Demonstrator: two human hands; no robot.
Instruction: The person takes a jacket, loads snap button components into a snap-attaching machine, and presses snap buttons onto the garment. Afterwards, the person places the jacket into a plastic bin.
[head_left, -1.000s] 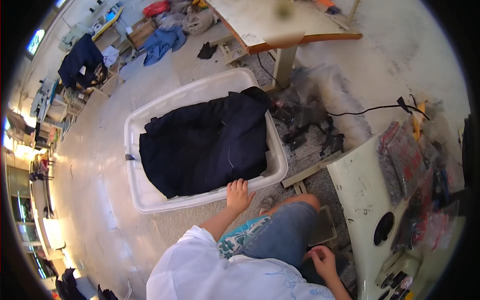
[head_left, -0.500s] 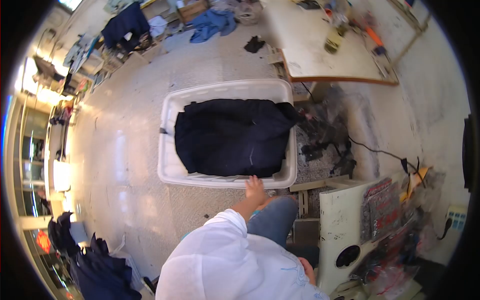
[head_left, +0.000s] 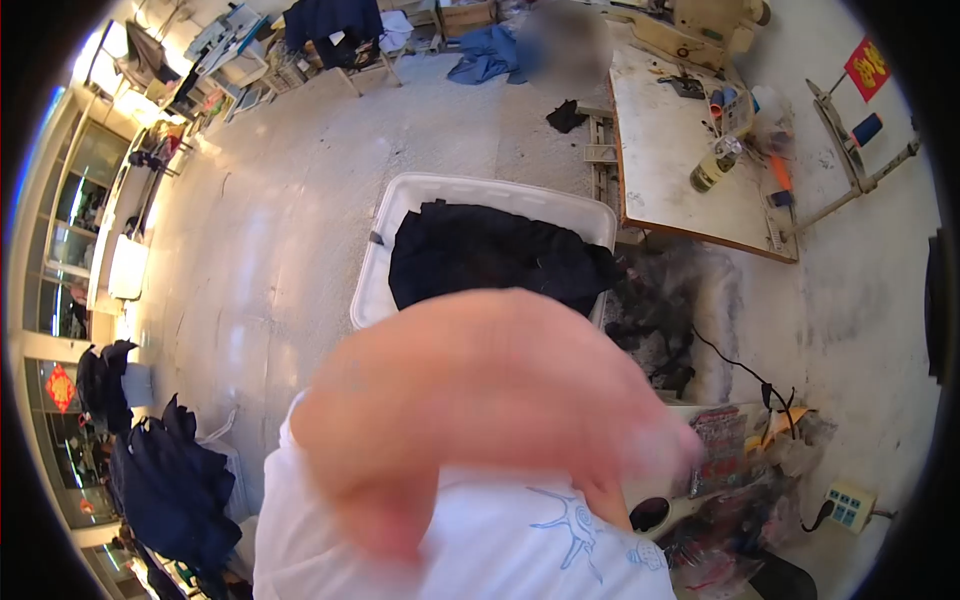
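Observation:
Large and blurred close to the camera, my left hand [head_left: 500,390] reaches across the view from the left. Its thumb hangs down, apart from the fingers, which point right; nothing shows between them. Below its fingertips a strip of skin, seemingly my right hand [head_left: 602,502], shows at the edge of my white shirt; its fingers are hidden. Beyond the left hand stands a white plastic tub [head_left: 372,285] on the floor. Dark, folded-looking cloth [head_left: 490,250] lies in it, its near part covered from view by the left hand.
A worktable [head_left: 660,190] with a bottle [head_left: 715,165] and a sewing machine [head_left: 705,30] stands at upper right. Plastic-wrapped packets [head_left: 718,450] and a power socket [head_left: 850,507] are at lower right. Dark garments [head_left: 175,490] pile up at lower left. A black cable [head_left: 735,370] runs along the right.
My left hand has left the tub's near rim and risen close to the camera. The view has shifted, showing more of the worktable and the sewing machine.

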